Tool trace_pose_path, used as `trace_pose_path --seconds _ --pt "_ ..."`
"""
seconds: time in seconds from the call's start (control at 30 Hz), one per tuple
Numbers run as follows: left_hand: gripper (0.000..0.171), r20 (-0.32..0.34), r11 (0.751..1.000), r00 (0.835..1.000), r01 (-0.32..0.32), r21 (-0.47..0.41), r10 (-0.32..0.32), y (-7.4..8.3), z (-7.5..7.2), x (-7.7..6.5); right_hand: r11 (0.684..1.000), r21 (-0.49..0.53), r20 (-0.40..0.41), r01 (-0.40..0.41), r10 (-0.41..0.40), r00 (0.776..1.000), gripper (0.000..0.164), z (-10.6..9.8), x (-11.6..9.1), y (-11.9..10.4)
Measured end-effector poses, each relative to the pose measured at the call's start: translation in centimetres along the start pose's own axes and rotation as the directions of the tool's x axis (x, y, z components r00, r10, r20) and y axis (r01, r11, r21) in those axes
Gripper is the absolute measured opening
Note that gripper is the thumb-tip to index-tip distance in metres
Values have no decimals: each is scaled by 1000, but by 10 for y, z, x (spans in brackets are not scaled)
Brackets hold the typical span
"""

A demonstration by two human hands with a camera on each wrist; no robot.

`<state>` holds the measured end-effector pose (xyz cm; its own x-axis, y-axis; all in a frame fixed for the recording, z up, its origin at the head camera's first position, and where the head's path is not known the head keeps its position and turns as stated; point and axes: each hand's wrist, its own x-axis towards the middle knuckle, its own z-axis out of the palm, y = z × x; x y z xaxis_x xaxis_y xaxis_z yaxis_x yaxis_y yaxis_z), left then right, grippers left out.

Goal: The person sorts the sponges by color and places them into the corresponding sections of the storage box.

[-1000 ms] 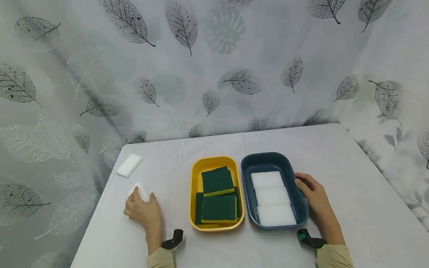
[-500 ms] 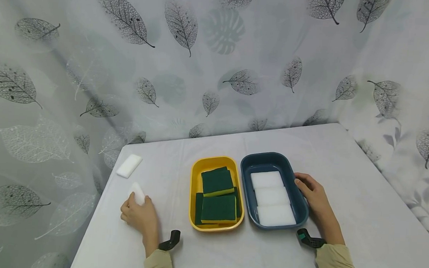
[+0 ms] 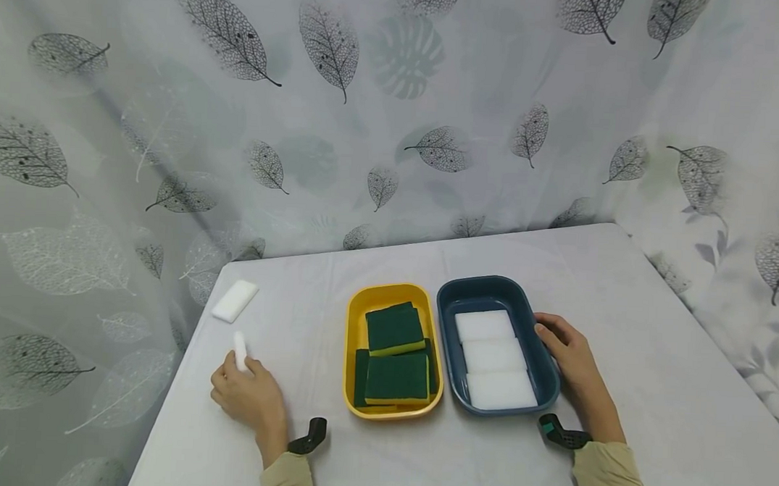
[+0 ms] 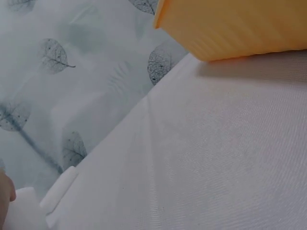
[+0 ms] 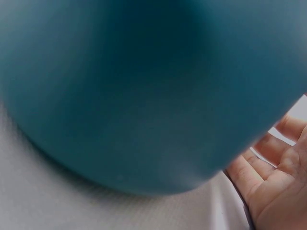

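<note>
At the table's left side my left hand (image 3: 250, 396) pinches a white sponge (image 3: 240, 350) between thumb and fingers, turned so its narrow edge faces up. In the left wrist view only a fingertip shows, beside that white sponge (image 4: 25, 211). A second white sponge (image 3: 235, 301) lies flat just beyond. My right hand (image 3: 572, 355) rests at the right side of a dark blue tray (image 3: 444, 292), thumb by the rim. Its fingers lie loosely against the outer wall in the right wrist view. Inside the tray, 3 white sponges (image 3: 494, 356) lie in a row.
A yellow tray (image 3: 355, 310) stands left of the blue one, close beside it, holding several green-and-yellow scouring sponges (image 3: 397, 377). White cloth (image 3: 419, 462) covers the table. Behind and along the sides hangs a leaf-patterned curtain (image 3: 341, 147).
My left hand has shifted slightly left and toward me, turning the white sponge from nearly flat onto its edge. The right hand and both trays have stayed in place.
</note>
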<state>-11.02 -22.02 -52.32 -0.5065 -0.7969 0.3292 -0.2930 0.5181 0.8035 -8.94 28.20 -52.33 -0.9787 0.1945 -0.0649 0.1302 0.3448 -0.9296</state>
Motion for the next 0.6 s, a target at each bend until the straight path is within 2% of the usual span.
trace_pose_path --seconds 0.17,0.37,0.6 --pt "36 -24 999 999 -35 10 35 0 0 1 1000 -4 -14 4 -4 1000 55 0 0 0" --pt "37 -79 999 997 -23 -34 21 2 -1 3 1000 9 -11 2 -1 1000 56 0 0 0" --pt "35 -101 996 995 -21 -85 13 5 -2 2 1000 8 1 0 0 1000 57 1 -1 -1"
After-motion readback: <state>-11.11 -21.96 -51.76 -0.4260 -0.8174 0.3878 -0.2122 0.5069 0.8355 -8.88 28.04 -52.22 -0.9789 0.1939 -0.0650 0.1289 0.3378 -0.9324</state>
